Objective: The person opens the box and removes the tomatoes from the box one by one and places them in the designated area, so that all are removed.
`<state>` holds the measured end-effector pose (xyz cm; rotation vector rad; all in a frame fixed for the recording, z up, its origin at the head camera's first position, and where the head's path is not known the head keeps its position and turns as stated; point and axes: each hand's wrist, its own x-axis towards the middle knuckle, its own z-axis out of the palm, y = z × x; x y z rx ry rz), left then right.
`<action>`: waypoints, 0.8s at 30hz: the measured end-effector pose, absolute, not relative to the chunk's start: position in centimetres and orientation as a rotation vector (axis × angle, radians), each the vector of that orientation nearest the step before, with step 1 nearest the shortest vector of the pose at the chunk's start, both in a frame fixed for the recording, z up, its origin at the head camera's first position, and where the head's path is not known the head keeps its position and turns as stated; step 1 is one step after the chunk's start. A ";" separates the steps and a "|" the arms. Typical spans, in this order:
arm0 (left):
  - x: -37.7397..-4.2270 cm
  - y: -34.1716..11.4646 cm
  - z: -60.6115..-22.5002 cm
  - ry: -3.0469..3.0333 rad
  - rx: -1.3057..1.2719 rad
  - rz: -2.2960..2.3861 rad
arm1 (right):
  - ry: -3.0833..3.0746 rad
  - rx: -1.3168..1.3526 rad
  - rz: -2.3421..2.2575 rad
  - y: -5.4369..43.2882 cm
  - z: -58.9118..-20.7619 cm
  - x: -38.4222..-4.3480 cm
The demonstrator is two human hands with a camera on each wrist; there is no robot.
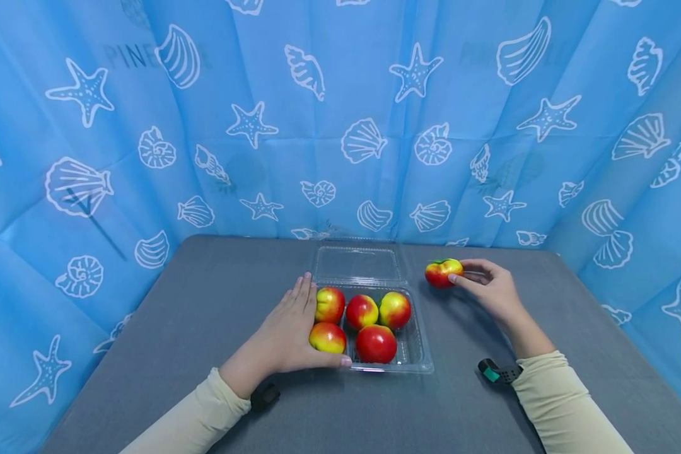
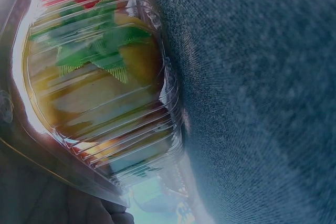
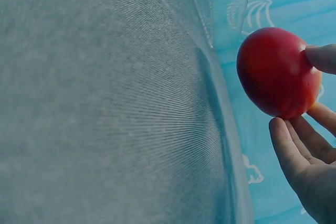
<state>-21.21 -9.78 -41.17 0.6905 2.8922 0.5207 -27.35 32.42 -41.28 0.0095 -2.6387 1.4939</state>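
My right hand (image 1: 490, 290) pinches a red-and-yellow peach (image 1: 444, 273) with a green leaf on top, held over the table right of a clear plastic container. In the right wrist view, thumb and fingertips press on opposite sides of the red peach (image 3: 278, 72). Several similar peaches (image 1: 376, 344) sit inside the container (image 1: 422, 353), with a gap at its right front. My left hand (image 1: 289, 331) lies along the container's left wall, fingers straight and thumb along the front rim. Through the ribbed wall, the left wrist view shows a peach's green leaves (image 2: 100, 45).
The container's clear lid (image 1: 357, 263) is folded back flat toward the far edge of the grey cloth-covered table (image 1: 232, 277). Behind it hangs a blue curtain (image 1: 329, 126) with white shells and starfish. Dark bands (image 1: 499, 372) are on both wrists.
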 end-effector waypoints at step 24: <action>-21.3 -9.7 -41.5 2.915 0.687 0.511 | -2.754 0.029 1.496 32.6 -41.8 -27.3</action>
